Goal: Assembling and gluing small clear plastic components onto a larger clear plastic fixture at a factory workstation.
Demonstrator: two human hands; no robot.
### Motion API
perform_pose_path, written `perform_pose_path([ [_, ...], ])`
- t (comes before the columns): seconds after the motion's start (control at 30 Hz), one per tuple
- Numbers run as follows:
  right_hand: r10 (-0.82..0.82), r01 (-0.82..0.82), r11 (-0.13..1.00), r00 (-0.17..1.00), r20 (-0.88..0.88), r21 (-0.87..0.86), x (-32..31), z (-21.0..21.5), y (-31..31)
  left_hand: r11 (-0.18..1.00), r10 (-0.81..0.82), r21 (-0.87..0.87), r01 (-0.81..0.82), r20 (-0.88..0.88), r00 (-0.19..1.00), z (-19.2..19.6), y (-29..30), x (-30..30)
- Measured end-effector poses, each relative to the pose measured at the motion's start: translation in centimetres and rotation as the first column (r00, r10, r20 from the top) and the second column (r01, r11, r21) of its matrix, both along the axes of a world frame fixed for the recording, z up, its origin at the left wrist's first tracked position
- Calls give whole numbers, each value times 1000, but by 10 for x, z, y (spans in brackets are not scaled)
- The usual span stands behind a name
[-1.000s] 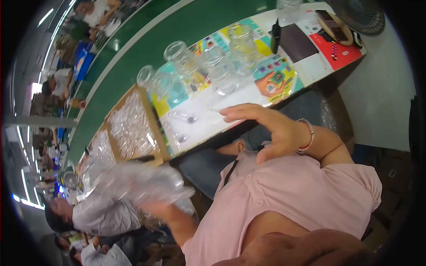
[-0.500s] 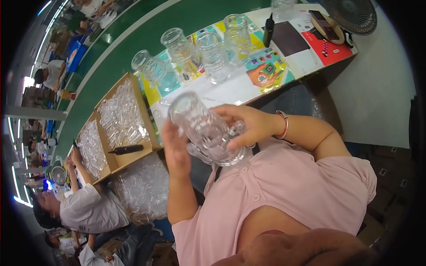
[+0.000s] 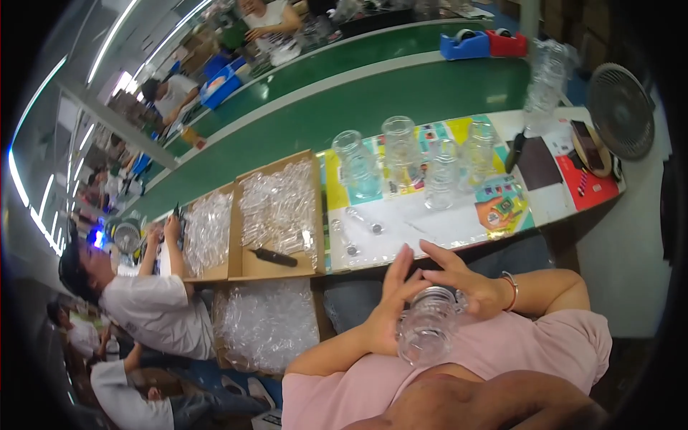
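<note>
Close to my chest, a clear ribbed glass vessel (image 3: 428,331) with a small knob on its side is held between both hands. My left hand (image 3: 389,315) is closed against one side of it, fingers pointing up past it. From the other side, my right hand (image 3: 474,288) grips it near the knob, its fingertips meeting those of the left. Several similar glass vessels, one a stout clear vessel (image 3: 356,168), stand on the printed sheets ahead. Two small clear tubes with dark ends, including a tube (image 3: 365,220), lie on the white part of the table (image 3: 401,247).
At left, a divided cardboard box (image 3: 320,215) holds clear glass pieces and a black pen-like tool (image 3: 274,257). Below is a plastic-lined carton (image 3: 265,326). A black fan (image 3: 620,111) and phone (image 3: 588,145) are far right. A co-worker (image 3: 154,308) sits at left.
The glass vessel has come nearer my chest and its tilt has changed. My left hand, apart or just touching before, now presses against it. The view has shifted, showing more of the far bench.
</note>
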State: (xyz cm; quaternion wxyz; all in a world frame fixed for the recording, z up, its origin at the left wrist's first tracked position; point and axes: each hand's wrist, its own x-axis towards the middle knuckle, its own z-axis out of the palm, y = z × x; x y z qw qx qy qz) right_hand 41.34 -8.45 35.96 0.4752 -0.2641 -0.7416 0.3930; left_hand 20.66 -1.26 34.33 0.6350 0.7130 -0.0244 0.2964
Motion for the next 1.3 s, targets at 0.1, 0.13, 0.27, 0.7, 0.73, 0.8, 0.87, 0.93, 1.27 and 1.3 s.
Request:
perform_pose_path([
  [0.1,134,-134,991,990,38,12,5,-2,5,991,33,126,-38,47,998,1,0,1],
  [0.13,132,-134,991,989,70,28,8,-3,6,984,32,176,-32,0,999,7,5,2],
  [0.27,236,-246,969,951,200,29,13,7,8,977,75,199,-79,29,997,14,9,6],
  [0.7,263,-249,963,953,150,-103,-31,37,17,966,-15,259,8,23,1000,15,-12,2],
  [0.73,218,-206,973,970,108,-106,-35,37,16,972,1,235,-4,14,1000,13,-14,1],
  [0.8,218,-207,973,970,110,-102,-31,28,12,977,15,211,-14,-3,1000,11,-17,-3],
  [0.87,220,-209,973,969,114,-98,-32,22,12,986,-41,158,58,-108,993,8,-20,-3],
  [0.93,219,-207,973,968,124,-101,-36,19,13,990,-10,140,20,-67,998,4,-22,-4],
  [1.27,233,-214,968,961,148,-132,-43,34,9,979,43,199,-49,37,998,4,-28,-8],
  [1.3,234,-215,966,963,134,-143,-43,36,8,978,32,203,-40,44,999,5,-28,-9],
])
